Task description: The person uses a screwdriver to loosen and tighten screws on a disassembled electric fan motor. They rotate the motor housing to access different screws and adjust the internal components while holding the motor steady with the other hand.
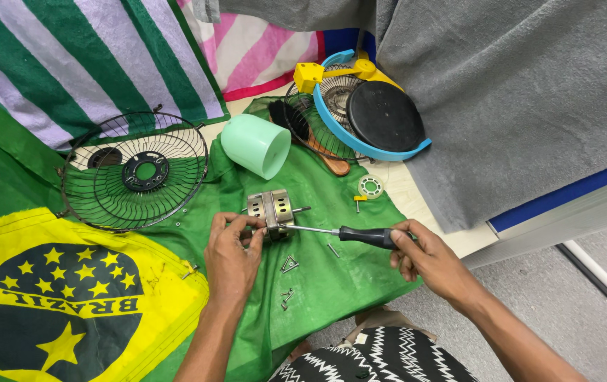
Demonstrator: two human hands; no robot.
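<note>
A small metal fan motor [273, 210] with a short shaft lies on a green cloth [318, 276]. My left hand [231, 256] grips the motor's left side and steadies it. My right hand [427, 256] holds a screwdriver [339, 233] by its black handle, and the thin shaft reaches left so its tip touches the motor. Several loose screws [288, 265] lie on the cloth just below the motor, between my two hands.
A black wire fan guard [134, 172] lies at the left. A pale green plastic housing [255, 145] stands behind the motor. Farther back sit a second guard with a blue ring [332, 131], a black disc [386, 115], a brush [289, 119] and a tape roll [370, 187].
</note>
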